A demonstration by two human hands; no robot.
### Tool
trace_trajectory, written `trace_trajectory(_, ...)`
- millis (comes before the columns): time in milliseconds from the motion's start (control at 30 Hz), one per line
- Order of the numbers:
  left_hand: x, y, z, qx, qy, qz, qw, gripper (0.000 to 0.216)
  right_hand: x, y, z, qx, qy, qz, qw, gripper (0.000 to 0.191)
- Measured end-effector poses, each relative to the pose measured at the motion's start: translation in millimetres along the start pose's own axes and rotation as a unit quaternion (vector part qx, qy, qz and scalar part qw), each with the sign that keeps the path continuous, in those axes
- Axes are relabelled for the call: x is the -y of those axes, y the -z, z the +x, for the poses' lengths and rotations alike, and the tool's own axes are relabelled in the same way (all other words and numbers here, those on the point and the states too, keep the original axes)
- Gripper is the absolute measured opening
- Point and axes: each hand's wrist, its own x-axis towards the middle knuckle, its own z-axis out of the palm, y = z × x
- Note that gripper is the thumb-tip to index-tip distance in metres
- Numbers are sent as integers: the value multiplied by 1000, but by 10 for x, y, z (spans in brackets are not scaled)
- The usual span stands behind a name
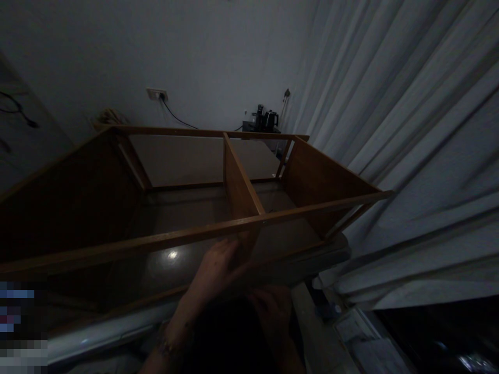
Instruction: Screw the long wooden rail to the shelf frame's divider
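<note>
A wooden cabinet frame (319, 176) lies open in front of me, with a front rail (156, 241) and an upright divider (237, 187) splitting it into two bays. My left hand (218, 266) reaches up just below the rail. Its fingers are stretched out against the lower end of the divider. My right hand (273, 310) sits lower and closer to me, in deep shadow. Its fingers look curled, and what they hold, if anything, is too dark to make out.
The room is dim. Long pale curtains (409, 156) hang along the right. On the back wall a socket (157, 94) has a cable running to a kettle (271, 120) on a low stand. Papers (366, 343) lie on the floor at the lower right.
</note>
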Motion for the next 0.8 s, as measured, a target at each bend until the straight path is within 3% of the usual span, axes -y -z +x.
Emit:
trace_trajectory(133, 5, 6, 0, -4, -7, -13, 1000, 39, -2, 34, 32, -4, 24, -23, 999, 18)
trace_trajectory(300, 20, -21, 0, -21, -6, -6, 1000, 44, -60, 17, -22, 47, 17, -51, 997, 19)
trace_trajectory(533, -9, 13, 4, -11, -11, -7, 1000, 44, 182, -164, -70, 21, -94, -10, 995, 35)
trace_trajectory(667, 3, -3, -4, -22, -18, 2, 1000, 44, 265, -228, -111, 20, -169, 30, 985, 34)
trace_trajectory(800, 17, -16, -7, -13, -15, -5, 1000, 45, 188, -211, -149, 20, -182, 45, 982, 21)
